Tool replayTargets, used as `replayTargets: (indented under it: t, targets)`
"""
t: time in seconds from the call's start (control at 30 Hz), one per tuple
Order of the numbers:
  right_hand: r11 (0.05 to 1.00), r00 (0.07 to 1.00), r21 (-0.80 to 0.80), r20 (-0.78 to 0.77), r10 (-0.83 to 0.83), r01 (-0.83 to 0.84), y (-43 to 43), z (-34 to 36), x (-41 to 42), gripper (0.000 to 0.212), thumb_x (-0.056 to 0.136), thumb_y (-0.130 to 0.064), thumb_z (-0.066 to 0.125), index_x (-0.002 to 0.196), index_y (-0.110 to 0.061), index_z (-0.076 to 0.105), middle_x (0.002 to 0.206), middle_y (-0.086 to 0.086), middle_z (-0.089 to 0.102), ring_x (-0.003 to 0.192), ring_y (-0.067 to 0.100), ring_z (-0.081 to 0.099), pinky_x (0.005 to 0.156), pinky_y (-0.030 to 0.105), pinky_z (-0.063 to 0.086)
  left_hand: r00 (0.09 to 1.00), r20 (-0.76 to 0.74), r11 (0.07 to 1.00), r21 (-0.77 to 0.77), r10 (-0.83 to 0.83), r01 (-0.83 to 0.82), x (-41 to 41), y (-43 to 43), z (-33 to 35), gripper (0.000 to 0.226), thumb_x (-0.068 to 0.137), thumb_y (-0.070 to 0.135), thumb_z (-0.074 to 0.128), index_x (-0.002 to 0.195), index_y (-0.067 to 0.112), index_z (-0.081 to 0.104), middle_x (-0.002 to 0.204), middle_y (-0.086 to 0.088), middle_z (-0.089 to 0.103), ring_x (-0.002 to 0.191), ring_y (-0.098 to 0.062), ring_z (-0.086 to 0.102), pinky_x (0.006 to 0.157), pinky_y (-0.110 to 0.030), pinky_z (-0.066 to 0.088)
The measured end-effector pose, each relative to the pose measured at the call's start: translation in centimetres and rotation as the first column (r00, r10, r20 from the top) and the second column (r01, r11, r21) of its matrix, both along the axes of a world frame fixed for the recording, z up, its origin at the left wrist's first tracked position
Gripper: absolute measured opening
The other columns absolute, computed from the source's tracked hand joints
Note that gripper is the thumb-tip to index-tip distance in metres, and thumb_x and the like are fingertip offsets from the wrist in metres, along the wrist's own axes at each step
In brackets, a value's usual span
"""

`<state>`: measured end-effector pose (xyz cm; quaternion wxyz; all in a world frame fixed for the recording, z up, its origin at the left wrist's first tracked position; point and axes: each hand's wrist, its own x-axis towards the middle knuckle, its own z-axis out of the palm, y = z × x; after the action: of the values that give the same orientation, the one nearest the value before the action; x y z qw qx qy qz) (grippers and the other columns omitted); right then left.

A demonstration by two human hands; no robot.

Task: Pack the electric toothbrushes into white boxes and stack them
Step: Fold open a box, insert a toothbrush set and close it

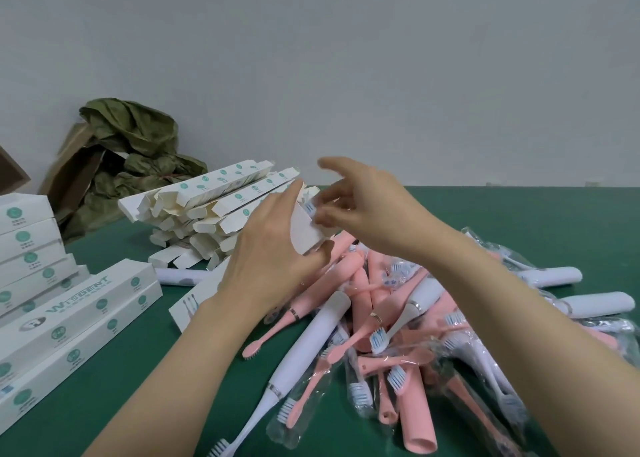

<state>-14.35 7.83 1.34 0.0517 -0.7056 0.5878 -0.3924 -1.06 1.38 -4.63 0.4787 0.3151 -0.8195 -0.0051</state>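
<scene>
- The white box (306, 229) is held above the table (519, 214) by the left hand (270, 248). The grip is closed round the box's near end, with the thumb beneath and the fingers over the top.
- A blue-bristled brush head (310, 208) is visible at the open mouth of the box. The rest of that toothbrush is hidden by the box and the hands.
- The right hand (374, 210) is raised just beside the box mouth, with its fingers bent toward the brush head. The fingertips are blurred, so it cannot be told whether anything is pinched in this grip.
- A toothbrush pile (381, 318) (pink and white, several in clear sleeves) lies on the table below the hands. Its right edge is cut off by the frame.
- A heap of unfilled boxes (221, 207) with open flaps lies behind the left hand and is partly covered by it.
- Closed boxes (86, 311) are stacked in rows at the left, and the stack is cut off by the frame edge. Their small print is not legible.
- A crumpled green wrapping (138, 145) rests against the wall on brown cardboard (74, 165).
</scene>
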Motion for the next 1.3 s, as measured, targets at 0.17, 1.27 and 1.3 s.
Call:
replayTargets:
  t: [0.17, 1.27, 1.3]
  targets:
    - [0.972, 0.988, -0.2, 0.112, -0.106, 0.127, -0.4, -0.5, 0.9, 0.012, 0.083, 0.001, 0.059, 0.086, -0.007, 0.067, 0.076, 0.004, 0.07, 0.071, 0.017, 0.066, 0.075, 0.028, 0.051, 0.999, -0.04, 1.0, -0.029, -0.007, 0.006, -0.2, 0.4, 0.1, 0.079, 0.068, 0.036, 0.068, 0.137, 0.003, 0.045, 0.125, -0.012, 0.058, 0.117, -0.026, 0.05, 0.091, -0.013, 0.026]
    - [0.987, 0.795, 0.151, 0.605, -0.044, -0.06, 1.1, -0.6, -6.4, 0.022, 0.092, -0.019, 0.061, 0.073, -0.009, 0.061, 0.057, -0.002, 0.053, 0.049, 0.008, 0.049, 0.054, 0.016, 0.047, 0.998, 0.07, 1.0, -0.029, 0.005, -0.003, 0.1, -0.6, -1.1, 0.076, 0.074, 0.031, 0.075, 0.139, 0.008, 0.043, 0.125, -0.01, 0.056, 0.118, -0.025, 0.048, 0.093, -0.023, 0.03]
    - [0.975, 0.714, 0.139, 0.7, 0.027, -0.173, 1.4, -0.3, -5.8, 0.018, 0.092, -0.016, 0.059, 0.076, -0.008, 0.06, 0.058, -0.002, 0.055, 0.049, 0.008, 0.051, 0.055, 0.017, 0.049, 0.998, 0.068, 1.0, -0.023, -0.005, 0.007, 0.0, -0.5, -1.0, 0.077, 0.075, 0.033, 0.075, 0.14, 0.008, 0.042, 0.125, -0.01, 0.056, 0.117, -0.023, 0.047, 0.093, -0.021, 0.029]
